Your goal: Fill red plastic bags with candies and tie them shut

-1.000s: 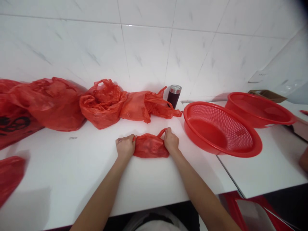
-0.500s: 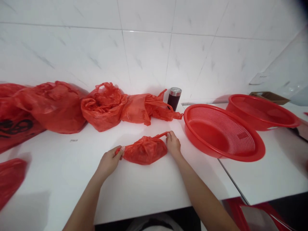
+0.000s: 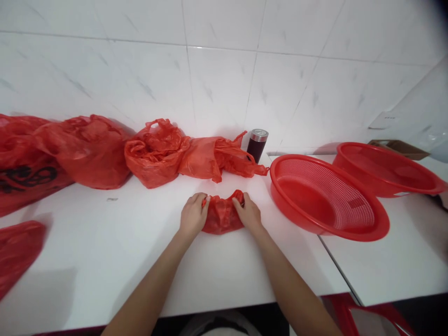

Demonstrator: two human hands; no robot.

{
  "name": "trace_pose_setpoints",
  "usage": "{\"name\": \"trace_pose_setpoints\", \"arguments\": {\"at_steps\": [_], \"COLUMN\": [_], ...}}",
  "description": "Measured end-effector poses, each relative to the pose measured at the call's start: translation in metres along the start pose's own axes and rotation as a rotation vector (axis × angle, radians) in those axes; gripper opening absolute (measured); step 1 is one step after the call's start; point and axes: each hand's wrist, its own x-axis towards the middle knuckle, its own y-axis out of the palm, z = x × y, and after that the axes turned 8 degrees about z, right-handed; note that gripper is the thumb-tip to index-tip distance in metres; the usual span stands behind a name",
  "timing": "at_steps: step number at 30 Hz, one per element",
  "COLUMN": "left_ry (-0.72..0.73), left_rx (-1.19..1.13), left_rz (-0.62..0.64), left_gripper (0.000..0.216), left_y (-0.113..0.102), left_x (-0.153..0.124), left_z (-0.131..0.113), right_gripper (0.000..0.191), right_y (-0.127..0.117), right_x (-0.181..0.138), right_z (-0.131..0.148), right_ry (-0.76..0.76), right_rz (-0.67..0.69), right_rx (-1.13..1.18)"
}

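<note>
Both hands work at a small, crumpled bag of translucent red plastic (image 3: 223, 219), which lies on the smooth white table (image 3: 224, 275) before the person. Left hand (image 3: 193, 214): thumb and fingers pinch the bag's left end. Right hand (image 3: 249, 212): thumb and fingers pinch its upper right edge. Half a second ago the hands stood wider, the ends stretched; now they have closed in, bunching the plastic, so the pull appears relaxed. Whether any knot exists cannot be told.
</note>
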Motion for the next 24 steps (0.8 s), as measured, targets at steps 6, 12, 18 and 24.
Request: {"name": "trace_pose_setpoints", "arguments": {"at_steps": [6, 12, 18, 24], "left_ry": [-0.085, -0.056, -0.07, -0.152], "left_rx": [-0.023, -0.161, -0.178, -0.096], "left_rz": [0.081, 0.083, 0.055, 0.056], "left_gripper": [0.03, 0.042, 0.045, 0.044], "left_y": [0.022, 0.017, 0.013, 0.012], "left_x": [0.023, 0.021, 0.018, 0.012], "left_z": [0.004, 0.019, 0.026, 0.02], "right_gripper": [0.017, 0.019, 0.017, 0.004], "right_y": [0.003, 0.003, 0.002, 0.0], "right_x": [-0.001, 0.003, 0.0, -0.005], "right_z": [-0.004, -0.015, -0.013, -0.006], "right_ry": [-0.108, -0.119, -0.14, -0.151], "right_rz": [0.088, 0.12, 0.147, 0.152], "right_rx": [-0.126, -0.136, -0.17, -0.133]}}
